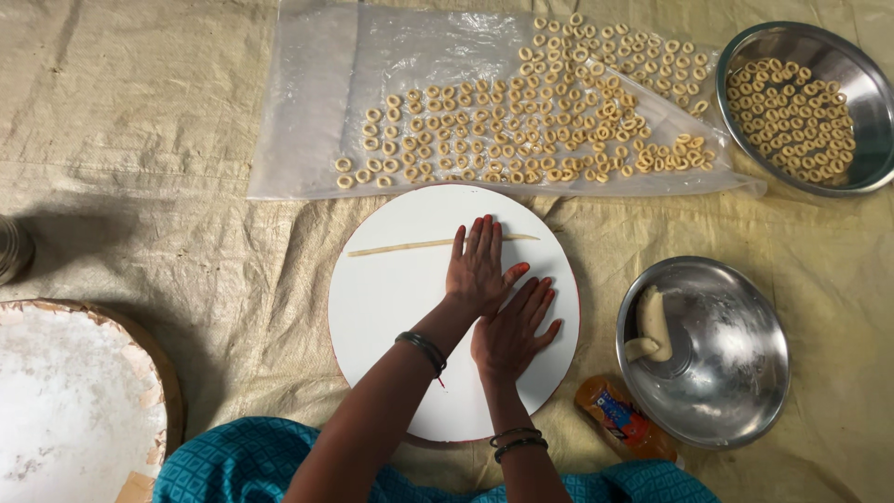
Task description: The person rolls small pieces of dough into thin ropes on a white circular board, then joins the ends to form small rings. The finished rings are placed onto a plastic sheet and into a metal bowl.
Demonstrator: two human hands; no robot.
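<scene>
Teal cloth (261, 461) was seen nearest. Pressed unevenly, the thin dough rope (410, 246) on the white round board (391, 298) could be snapped. The left hand (480, 265) was spread flat, fingers laid over the rope; the right hand (512, 331) was rested open, flat on the board, nothing held.
</scene>
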